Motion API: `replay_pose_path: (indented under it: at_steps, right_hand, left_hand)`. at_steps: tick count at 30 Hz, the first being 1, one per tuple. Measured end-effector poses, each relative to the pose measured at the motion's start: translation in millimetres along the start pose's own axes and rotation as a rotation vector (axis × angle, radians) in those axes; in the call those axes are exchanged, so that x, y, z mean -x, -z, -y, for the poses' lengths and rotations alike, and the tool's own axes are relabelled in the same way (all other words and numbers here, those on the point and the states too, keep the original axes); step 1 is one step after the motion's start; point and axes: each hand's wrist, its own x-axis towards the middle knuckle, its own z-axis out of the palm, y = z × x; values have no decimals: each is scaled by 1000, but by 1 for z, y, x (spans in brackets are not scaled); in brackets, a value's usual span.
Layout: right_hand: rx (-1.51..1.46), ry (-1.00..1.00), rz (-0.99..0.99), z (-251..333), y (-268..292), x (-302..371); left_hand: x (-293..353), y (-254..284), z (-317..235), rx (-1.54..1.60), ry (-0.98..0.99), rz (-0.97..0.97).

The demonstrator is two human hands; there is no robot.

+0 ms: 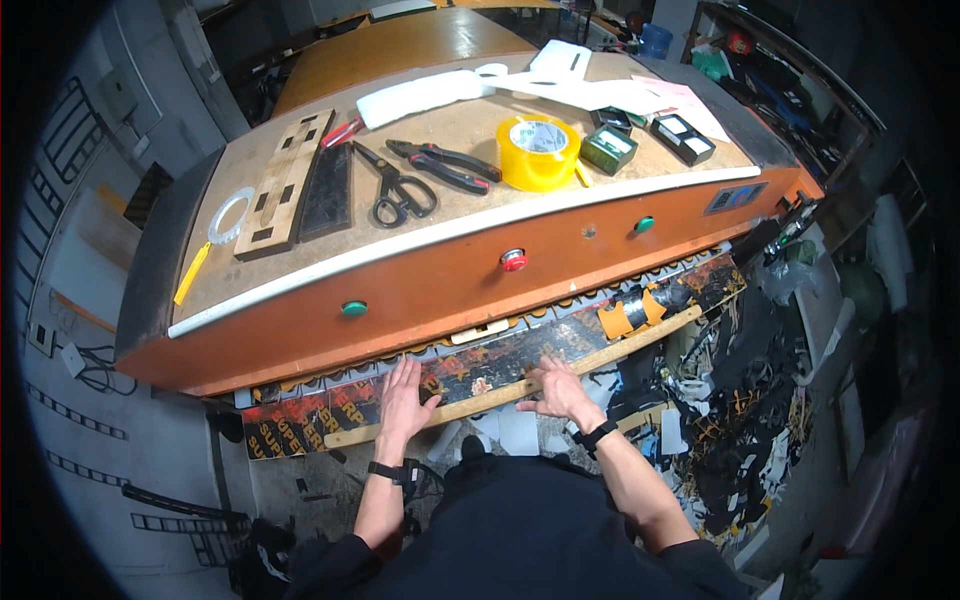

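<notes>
My left hand [404,402] lies flat on a long narrow board [590,342] with a worn black, red and orange printed surface. Its fingers point toward the orange machine, thumb apart. Farther right, my right hand [560,388] rests on the same board beside a pale wooden strip [470,402] along the front edge, its fingers apart. Neither hand holds anything. Between and beyond my hands, a small cream-coloured piece [480,332] sits in the gap below the machine. Orange and black pieces [632,314] lie at the board's right end.
The orange machine [430,280] has red and green buttons on its front. On its top lie scissors [400,192], pliers [445,165], a yellow tape roll [538,155], slotted wooden bars [285,185] and small dark boxes [610,148]. Scraps [740,420] cover the floor at right.
</notes>
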Motion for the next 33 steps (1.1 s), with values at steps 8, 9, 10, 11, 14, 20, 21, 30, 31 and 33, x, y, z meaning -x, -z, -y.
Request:
replay_pose_path:
  at_steps: [8,9,10,11,14,20,21,30,31,33]
  right_hand:
    - [-577,-66,-86,-21,0,-23]
    - [-795,-119,-167,-27,14,-28]
    - [-702,-233,-348,-47,28,-30]
    - [-803,-190,-564,-52,53,-43]
    - [-727,-207,-913,-102,134,-71]
    - [-698,-289,-672,-87,151,-75]
    - [-576,-359,-673,-105,125,-53]
    - [-99,106,-158,95,-34,-87]
    - [-101,116,-152,104,-33,-88]
    - [-71,8,-59,119,-29,-87]
  left_hand:
    - [-3,79,1,391,64,-262]
    - [-3,91,1,471,91,-296]
    - [-8,107,-7,501,78,-316]
    - [-7,113,-2,571,127,-344]
    - [-40,140,-22,475,2,-557]
    - [-73,119,1,444,-38,-494]
    - [-79,107,-10,486,-87,-474]
    - [-42,3,46,88,-250,-511]
    - [-38,0,49,39,-233,-531]
    - [-29,-3,51,-16,-202,-553]
